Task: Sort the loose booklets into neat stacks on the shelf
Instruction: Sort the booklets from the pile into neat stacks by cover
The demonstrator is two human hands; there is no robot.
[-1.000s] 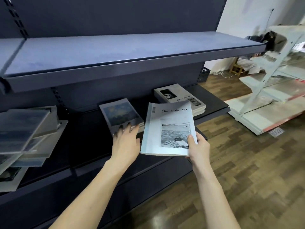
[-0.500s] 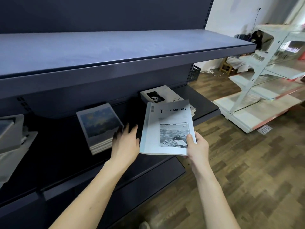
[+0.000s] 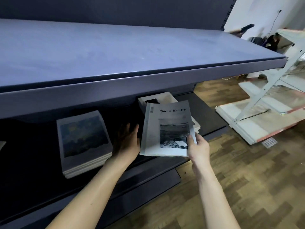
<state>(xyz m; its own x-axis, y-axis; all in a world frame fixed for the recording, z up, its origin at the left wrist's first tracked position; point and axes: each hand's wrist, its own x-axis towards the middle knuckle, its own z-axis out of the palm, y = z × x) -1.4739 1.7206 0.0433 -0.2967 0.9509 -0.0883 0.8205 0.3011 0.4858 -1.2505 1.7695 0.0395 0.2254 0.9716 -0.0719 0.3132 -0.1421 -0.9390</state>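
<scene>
While upper shelf (image 3: 115,52) spans view, dark lower shelf (image 3: 206,113) beneath it carries stacks. Blue-cover stack (image 3: 84,142) lies on lower shelf, left part. White stack (image 3: 158,98) sits further right, partly hidden. "Time & Memory" booklet (image 3: 165,129) held over white stack, pinched at corner by right hand (image 3: 198,147). Left hand (image 3: 127,141) open, fingers spread, between blue-cover stack and booklet.

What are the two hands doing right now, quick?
Left hand: open, holding nothing, resting on the shelf beside the stack.
Right hand: closed on the booklet.
</scene>
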